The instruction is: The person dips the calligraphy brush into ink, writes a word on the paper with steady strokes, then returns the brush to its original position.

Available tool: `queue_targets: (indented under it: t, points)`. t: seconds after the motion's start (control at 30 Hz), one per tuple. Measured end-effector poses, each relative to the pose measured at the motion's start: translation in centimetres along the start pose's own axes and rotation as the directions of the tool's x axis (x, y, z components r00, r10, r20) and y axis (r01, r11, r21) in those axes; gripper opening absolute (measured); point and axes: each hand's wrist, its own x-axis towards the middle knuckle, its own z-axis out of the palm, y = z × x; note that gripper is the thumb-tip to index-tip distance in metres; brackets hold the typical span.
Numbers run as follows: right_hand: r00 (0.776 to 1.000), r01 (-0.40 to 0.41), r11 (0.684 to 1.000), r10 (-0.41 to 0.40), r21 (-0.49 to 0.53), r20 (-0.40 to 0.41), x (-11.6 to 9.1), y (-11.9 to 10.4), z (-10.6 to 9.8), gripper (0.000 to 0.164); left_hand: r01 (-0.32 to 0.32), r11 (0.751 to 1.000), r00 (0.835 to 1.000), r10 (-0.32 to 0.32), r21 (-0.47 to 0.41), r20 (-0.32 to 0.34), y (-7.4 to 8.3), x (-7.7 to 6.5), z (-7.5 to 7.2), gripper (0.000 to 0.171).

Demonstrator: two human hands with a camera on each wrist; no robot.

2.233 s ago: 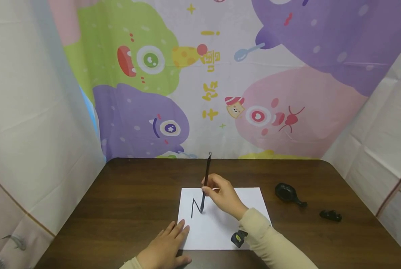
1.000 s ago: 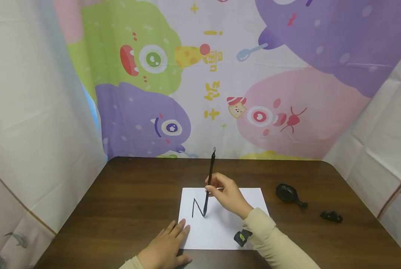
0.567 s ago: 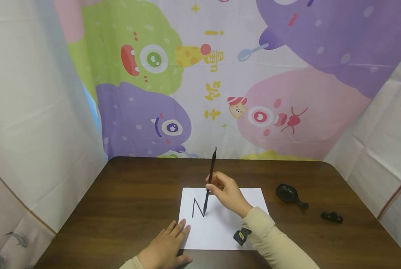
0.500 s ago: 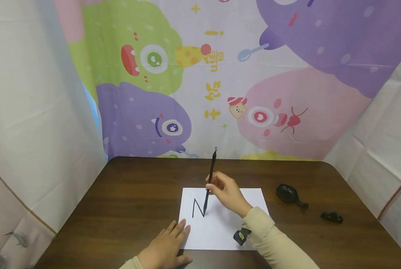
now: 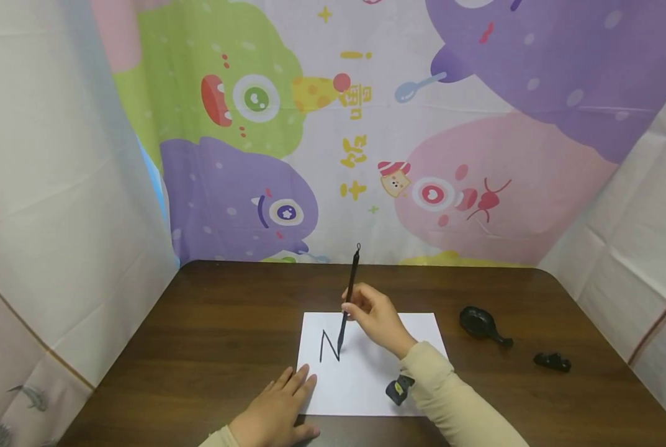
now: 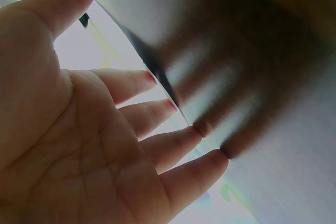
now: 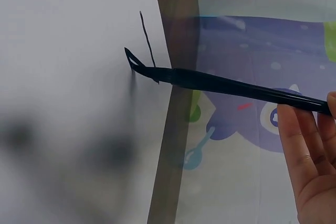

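Note:
In the head view my right hand [image 5: 378,316] pinches a dark writing brush [image 5: 352,279] partway up its handle, the brush nearly upright. Its tip stands close to the foot of a slanting black stroke on a white sheet of paper [image 5: 366,388]. That stroke and an upright one [image 5: 321,349] look like the left part of an N. The right wrist view shows the bristles [image 7: 157,73] bent, overlapping the strokes. My left hand [image 5: 277,403] lies with fingers straight and spread, fingertips on the paper's lower left edge; the palm [image 6: 89,145] fills the left wrist view.
A black ladle-shaped dish [image 5: 478,323] lies right of the paper on the brown wooden table [image 5: 226,323]. Farther right is a small black bumpy object [image 5: 552,361]. A cartoon-print curtain [image 5: 360,230] hangs behind, and a black wrist camera [image 5: 398,390] hangs under my right cuff.
The slanting stroke has grown longer, down and to the right, as the brush moved with my right hand. Latest, the tip has risen slightly from the stroke's foot. My left hand stays put.

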Motion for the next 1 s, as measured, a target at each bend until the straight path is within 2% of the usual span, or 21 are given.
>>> queue_targets:
  t: [0.53, 0.8, 1.0]
  points:
    - [1.0, -0.015, 1.0, 0.015, 0.015, -0.023, 0.5, -0.1, 0.0, 0.018, -0.007, 1.0, 1.0, 0.008, 0.006, -0.022, 0.0, 0.0, 0.0, 0.084]
    - [1.0, 0.011, 1.0, -0.011, -0.007, -0.016, 0.3, -2.9, -0.3, 0.016, 0.006, 1.0, 1.0, -0.005, 0.013, -0.026, 0.1, 0.1, 0.0, 0.083]
    - [1.0, 0.01, 1.0, -0.009, 0.01, -0.022, 0.4, -3.0, -0.2, 0.017, -0.003, 1.0, 0.999, 0.004, 0.016, -0.032, 0.2, 0.0, -0.1, 0.083]
